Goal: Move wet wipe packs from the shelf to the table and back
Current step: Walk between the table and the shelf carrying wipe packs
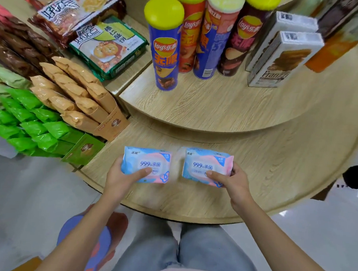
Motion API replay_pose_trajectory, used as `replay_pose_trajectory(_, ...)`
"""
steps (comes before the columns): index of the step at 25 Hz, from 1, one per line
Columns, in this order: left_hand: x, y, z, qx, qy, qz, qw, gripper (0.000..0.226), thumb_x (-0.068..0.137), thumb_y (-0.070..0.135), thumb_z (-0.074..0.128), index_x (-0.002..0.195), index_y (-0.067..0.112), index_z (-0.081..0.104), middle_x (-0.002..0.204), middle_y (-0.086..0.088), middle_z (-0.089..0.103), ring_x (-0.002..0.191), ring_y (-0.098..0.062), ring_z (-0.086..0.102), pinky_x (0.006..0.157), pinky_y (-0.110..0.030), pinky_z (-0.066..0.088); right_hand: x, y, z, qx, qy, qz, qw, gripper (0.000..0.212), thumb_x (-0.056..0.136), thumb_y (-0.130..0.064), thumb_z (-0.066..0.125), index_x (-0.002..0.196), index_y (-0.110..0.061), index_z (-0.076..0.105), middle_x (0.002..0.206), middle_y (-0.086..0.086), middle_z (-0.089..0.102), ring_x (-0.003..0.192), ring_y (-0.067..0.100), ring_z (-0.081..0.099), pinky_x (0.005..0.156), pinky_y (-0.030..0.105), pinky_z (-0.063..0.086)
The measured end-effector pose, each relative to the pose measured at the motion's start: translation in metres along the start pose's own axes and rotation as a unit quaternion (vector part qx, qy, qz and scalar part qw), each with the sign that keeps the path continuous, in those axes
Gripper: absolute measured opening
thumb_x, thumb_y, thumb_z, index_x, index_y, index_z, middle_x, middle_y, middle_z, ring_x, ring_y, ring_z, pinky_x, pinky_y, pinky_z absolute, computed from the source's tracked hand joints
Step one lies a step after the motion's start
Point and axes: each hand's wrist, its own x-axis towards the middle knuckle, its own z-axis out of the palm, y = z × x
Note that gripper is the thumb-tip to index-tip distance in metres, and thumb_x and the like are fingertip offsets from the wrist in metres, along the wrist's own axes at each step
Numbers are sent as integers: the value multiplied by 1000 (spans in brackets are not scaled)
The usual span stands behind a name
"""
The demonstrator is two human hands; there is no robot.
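Two wet wipe packs, one per hand, over the front of the lower round surface (pixel 275 171). Left hand (pixel 120 178) grips the left pack (pixel 146 164): thumb on top, fingers curled around its left edge (mostly hidden underneath). Right hand (pixel 232 183) grips the right pack (pixel 206 166) the same way from its right end. Packs side by side, apart. Can't tell if they rest on the wood or sit just above it. Raised tier (pixel 217 104) behind carries chip cans (pixel 166 49) and biscuit boxes (pixel 281 57). Green sachets (pixel 35 127) at left are cut off by the frame.
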Motion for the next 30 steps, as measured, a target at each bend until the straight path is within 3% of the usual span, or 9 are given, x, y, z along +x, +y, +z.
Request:
replay_pose_trajectory(2, -13, 12, 4, 13, -43, 29, 999, 36, 67, 5, 82, 93, 13, 58, 84, 3, 67, 60, 7, 62, 52, -9, 46, -26, 5, -14, 25, 48, -22, 998, 46, 61, 0, 84, 102, -9, 65, 95, 5, 74, 79, 12, 71, 58, 21, 53)
replay_pose_trajectory(5, -28, 28, 14, 46, -131, 70, 988, 33, 68, 5, 81, 87, 17, 58, 84, 4, 68, 59, 8, 63, 54, -9, 48, -75, 30, -28, 93, 133, -31, 986, 51, 61, 0, 84, 107, -10, 63, 99, 4, 74, 88, 17, 71, 69, 29, 58)
replay_pose_trajectory(9, -49, 42, 48, 120, -280, 129, 944, 39, 67, 8, 82, 100, 14, 61, 90, 5, 69, 65, 7, 64, 56, -10, 48, -159, 80, -38, 192, 298, -45, 934, 49, 63, 3, 82, 106, -7, 60, 98, 5, 73, 86, 18, 71, 67, 31, 59)
replay_pose_trajectory(14, -124, 44, 119, 195, -460, 181, 847, 39, 68, 9, 82, 100, 13, 61, 92, 3, 69, 65, 8, 63, 55, -7, 46, -263, 145, -53, 304, 468, -61, 828, 54, 56, -1, 85, 104, -6, 61, 96, 5, 74, 84, 20, 71, 65, 29, 58)
replay_pose_trajectory(17, -182, 36, 176, 231, -560, 202, 770, 39, 67, 10, 83, 100, 17, 63, 91, 3, 72, 76, -2, 69, 59, -12, 50, -316, 185, -66, 353, 554, -60, 752, 55, 55, -5, 86, 105, -9, 63, 97, 6, 74, 85, 21, 71, 67, 30, 57)
replay_pose_trajectory(20, -246, 25, 230, 252, -632, 218, 700, 40, 67, 11, 83, 101, 20, 63, 88, 13, 73, 79, -3, 69, 63, -14, 52, -358, 221, -85, 392, 610, -59, 686, 51, 59, -5, 85, 105, -7, 64, 101, 10, 73, 87, 23, 70, 71, 33, 56)
replay_pose_trajectory(22, -294, 9, 270, 271, -665, 235, 656, 44, 63, 14, 86, 100, 22, 64, 92, 7, 73, 82, -6, 69, 68, -18, 54, -388, 244, -109, 411, 647, -59, 639, 51, 54, -12, 84, 102, -8, 66, 99, 10, 74, 83, 21, 70, 70, 33, 54)
replay_pose_trajectory(26, -385, -26, 337, 290, -701, 256, 599, 45, 61, 18, 88, 99, 18, 65, 93, 2, 72, 79, -5, 69, 65, -14, 52, -443, 277, -178, 430, 692, -71, 575, 52, 52, -17, 82, 101, -10, 67, 100, 10, 73, 83, 20, 69, 71, 32, 54)
replay_pose_trajectory(30, -465, -56, 382, 283, -725, 234, 583, 47, 60, 21, 89, 98, 25, 62, 90, 6, 72, 77, -1, 68, 61, -13, 51, -495, 292, -261, 411, 722, -80, 550, 53, 50, -16, 82, 101, -8, 66, 94, 6, 74, 78, 16, 69, 58, 20, 52)
